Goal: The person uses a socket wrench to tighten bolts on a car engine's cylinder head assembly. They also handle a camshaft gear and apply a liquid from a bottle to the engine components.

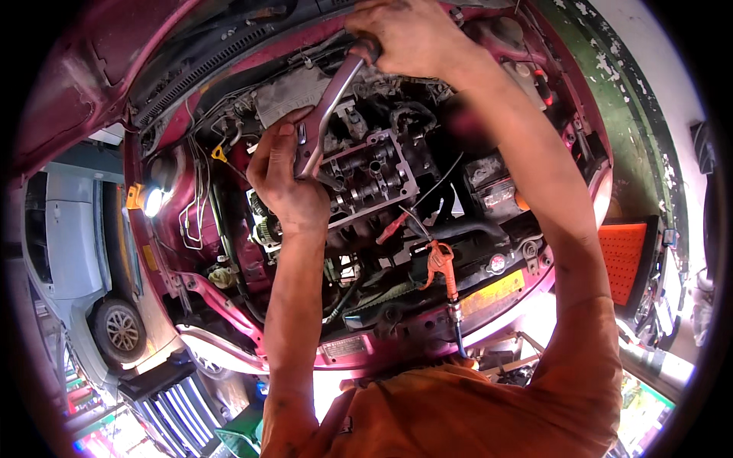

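Observation:
My right hand [412, 42], at the far side of the engine bay, is closed around the dark grip of a long metal wrench [330, 111]. The wrench slants down to the left, toward the opened engine. My left hand [286, 187] wraps its near end, thumb up along it. That end sits over the left part of the exposed cylinder head [414, 183], where a dark rod-like piece sticks out beside my fingers. How it meets the engine is hidden by my hand.
An orange air blow gun [440, 263] with a hose lies at the front of the bay, near a red-handled screwdriver [392, 229]. The battery [492, 195] stands to the right. A lit work lamp [153, 202] shines at the left fender. The raised hood [76, 84] fills the upper left.

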